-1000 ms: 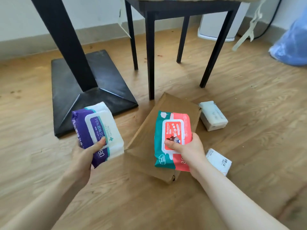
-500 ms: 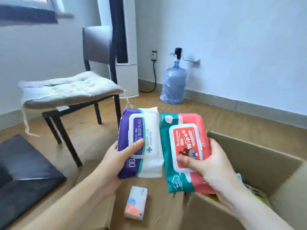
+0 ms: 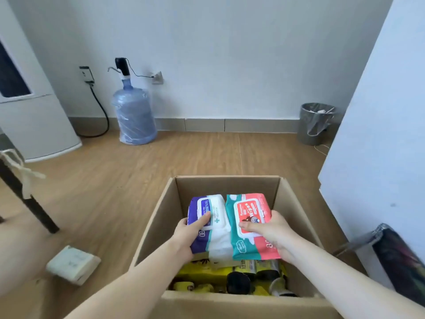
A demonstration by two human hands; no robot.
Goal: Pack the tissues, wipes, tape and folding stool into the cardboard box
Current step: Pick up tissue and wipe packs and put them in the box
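An open cardboard box (image 3: 230, 184) stands on the wooden floor right in front of me. My left hand (image 3: 187, 234) grips a purple and white pack of alcohol wipes (image 3: 217, 226). My right hand (image 3: 272, 231) grips a teal and red pack of wipes (image 3: 247, 217). Both packs lie side by side, flat, inside the box's opening above its contents. Yellow packaging and dark tape rolls (image 3: 239, 280) fill the bottom of the box. A white tissue pack (image 3: 72, 264) lies on the floor to the left of the box.
A blue water bottle (image 3: 134, 116) with a pump stands at the far wall. A metal bin (image 3: 316, 123) sits at the back right. A white wall panel (image 3: 377, 157) rises to the right, with a dark folded object (image 3: 400, 259) leaning there. A black chair leg (image 3: 30, 201) is at left.
The view swung from the floor under the table to the box. Both hands carried the two wipes packs over and lowered them into the box opening.
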